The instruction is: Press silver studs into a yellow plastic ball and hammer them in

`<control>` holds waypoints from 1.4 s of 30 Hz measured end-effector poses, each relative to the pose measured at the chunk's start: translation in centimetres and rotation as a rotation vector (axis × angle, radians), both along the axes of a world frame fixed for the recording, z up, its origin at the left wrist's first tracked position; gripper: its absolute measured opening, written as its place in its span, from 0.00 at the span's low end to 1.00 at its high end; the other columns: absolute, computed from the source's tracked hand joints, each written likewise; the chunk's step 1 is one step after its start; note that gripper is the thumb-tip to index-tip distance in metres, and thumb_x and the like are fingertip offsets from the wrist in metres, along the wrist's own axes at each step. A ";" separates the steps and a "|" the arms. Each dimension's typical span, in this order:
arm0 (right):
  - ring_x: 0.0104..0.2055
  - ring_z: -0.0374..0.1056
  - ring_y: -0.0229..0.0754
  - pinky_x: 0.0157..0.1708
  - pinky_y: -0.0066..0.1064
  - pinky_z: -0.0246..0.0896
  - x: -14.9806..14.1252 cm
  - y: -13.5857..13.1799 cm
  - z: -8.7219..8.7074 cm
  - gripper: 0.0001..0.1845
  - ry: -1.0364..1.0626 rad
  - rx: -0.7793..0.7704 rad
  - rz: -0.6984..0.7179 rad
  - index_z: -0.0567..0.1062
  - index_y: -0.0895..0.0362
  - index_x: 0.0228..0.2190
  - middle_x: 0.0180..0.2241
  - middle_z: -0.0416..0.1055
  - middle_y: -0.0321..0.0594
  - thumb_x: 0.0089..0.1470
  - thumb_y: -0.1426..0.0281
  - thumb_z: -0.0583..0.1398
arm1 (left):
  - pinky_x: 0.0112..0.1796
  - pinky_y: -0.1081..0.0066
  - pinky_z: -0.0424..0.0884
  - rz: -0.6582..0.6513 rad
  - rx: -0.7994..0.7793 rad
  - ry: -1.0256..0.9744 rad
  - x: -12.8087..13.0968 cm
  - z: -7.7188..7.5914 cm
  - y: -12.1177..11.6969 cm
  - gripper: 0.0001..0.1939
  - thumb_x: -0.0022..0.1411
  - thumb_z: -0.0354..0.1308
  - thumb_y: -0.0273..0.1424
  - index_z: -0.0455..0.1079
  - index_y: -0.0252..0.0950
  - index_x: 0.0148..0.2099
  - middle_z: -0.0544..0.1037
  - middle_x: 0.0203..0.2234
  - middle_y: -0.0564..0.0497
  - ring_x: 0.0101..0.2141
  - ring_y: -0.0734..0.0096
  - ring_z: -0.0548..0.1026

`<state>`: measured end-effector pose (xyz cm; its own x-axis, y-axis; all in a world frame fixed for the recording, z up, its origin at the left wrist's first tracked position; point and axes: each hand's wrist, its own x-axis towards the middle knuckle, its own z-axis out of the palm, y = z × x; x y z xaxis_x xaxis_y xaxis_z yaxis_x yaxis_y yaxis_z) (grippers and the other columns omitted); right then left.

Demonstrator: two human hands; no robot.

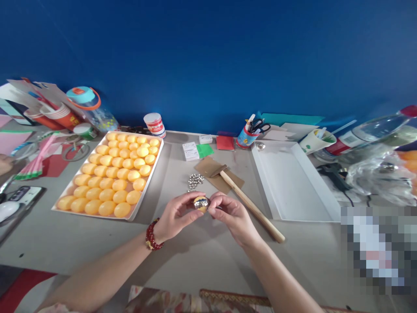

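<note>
2 forearms point(107, 265), hands point(236, 217) holding ball point(202, 210), silver band point(201, 202) crosswise

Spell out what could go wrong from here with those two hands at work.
The shiny rounded piece sits at the fingertips of the left hand and right hand, so it might slip and roll away. The small silvery pieces lie loose just beyond; a nudge could scatter them. The hammer lies close beside the right hand, so a sideways move might bump it.
</note>
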<state>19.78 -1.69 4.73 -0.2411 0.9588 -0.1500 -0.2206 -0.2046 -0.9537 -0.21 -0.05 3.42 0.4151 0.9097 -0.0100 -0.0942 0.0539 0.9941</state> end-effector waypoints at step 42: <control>0.31 0.65 0.36 0.28 0.25 0.63 -0.4 -0.5 0.3 0.09 -0.122 0.193 -0.049 0.76 0.56 0.29 0.34 0.67 0.38 0.55 0.64 0.67 | 0.44 0.68 0.76 0.016 0.253 0.127 -0.4 -0.2 0.1 0.19 0.61 0.64 0.30 0.73 0.34 0.54 0.80 0.46 0.41 0.44 0.63 0.78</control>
<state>19.41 -2.23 5.01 -0.1851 0.9827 0.0118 -0.1069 -0.0082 -0.9942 -0.66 0.05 3.26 0.4104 0.8965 0.1670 0.0331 -0.1977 0.9797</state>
